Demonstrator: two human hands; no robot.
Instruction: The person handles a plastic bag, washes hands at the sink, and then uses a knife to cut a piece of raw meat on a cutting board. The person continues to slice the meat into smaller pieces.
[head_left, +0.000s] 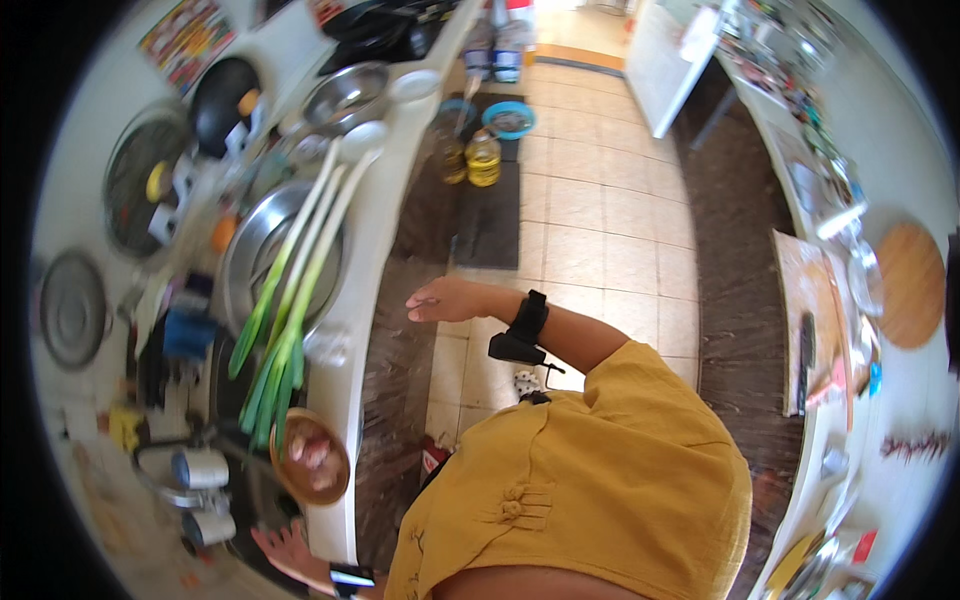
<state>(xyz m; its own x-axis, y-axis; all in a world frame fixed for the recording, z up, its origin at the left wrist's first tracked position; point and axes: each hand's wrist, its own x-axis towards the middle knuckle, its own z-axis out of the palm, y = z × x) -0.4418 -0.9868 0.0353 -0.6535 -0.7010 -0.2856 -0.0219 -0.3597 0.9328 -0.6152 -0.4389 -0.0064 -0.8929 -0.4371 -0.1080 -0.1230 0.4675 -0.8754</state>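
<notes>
My left hand (285, 551) is at the lower left, over the edge of the dark sink (259, 491), with its fingers spread and nothing in them. Just beyond it, a brown bowl (337, 480) holds pale and pinkish pieces of food that I cannot make out. My right hand (448, 298) hangs in front of the counter's side, empty, with thumb and fingers a little apart. Several large green onions (319, 225) lie across a stainless steel basin (238, 259) on the counter. Their leaves reach over the sink towards the bowl.
The white counter (367, 255) runs along the left, with a metal bowl (349, 97) farther up. Oil bottles (484, 159) and a blue basin (510, 120) stand low beside the tiled floor (607, 210). At the right, a knife (806, 360) lies on a board (825, 307).
</notes>
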